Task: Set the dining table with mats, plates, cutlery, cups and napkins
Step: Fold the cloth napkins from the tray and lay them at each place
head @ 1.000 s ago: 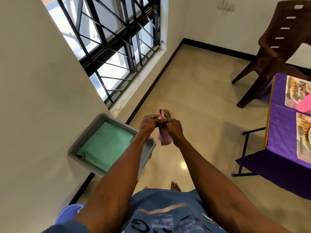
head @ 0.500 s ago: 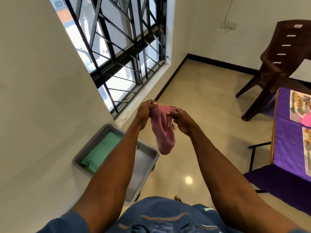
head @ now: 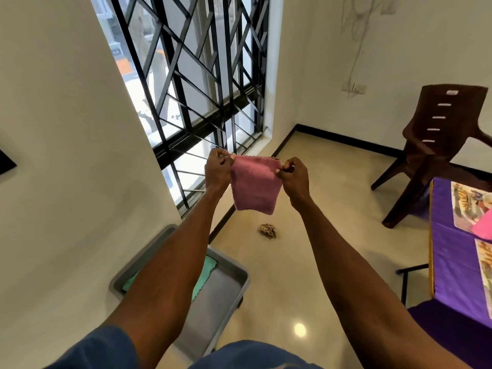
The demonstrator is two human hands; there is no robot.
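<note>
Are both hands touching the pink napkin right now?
Touching. The head view shows the left hand and right hand each pinching a top corner of the pink napkin, which hangs between them.

Pink terry-like cloth napkin (head: pixel 255 185), soft matt fuzzy pile, scalloped stitched edge. Green cloth napkin (head: pixel 204 275), same matt fuzzy weave, zigzag edge. Grey plastic tray (head: pixel 229 286), smooth, dull satin finish. Beige floor tiles (head: pixel 319 249), glossy, showing a bright light reflection. Crumpled brownish paper ball (head: pixel 268 230), rough, creased. Dark brown moulded plastic chair (head: pixel 436 145), smooth, slight sheen. Purple tablecloth (head: pixel 450 265), smooth fabric, faint satin sheen. Black painted metal window grille (head: pixel 202 83), smooth, semi-gloss. White walls (head: pixel 66 155), matt paint.
</note>
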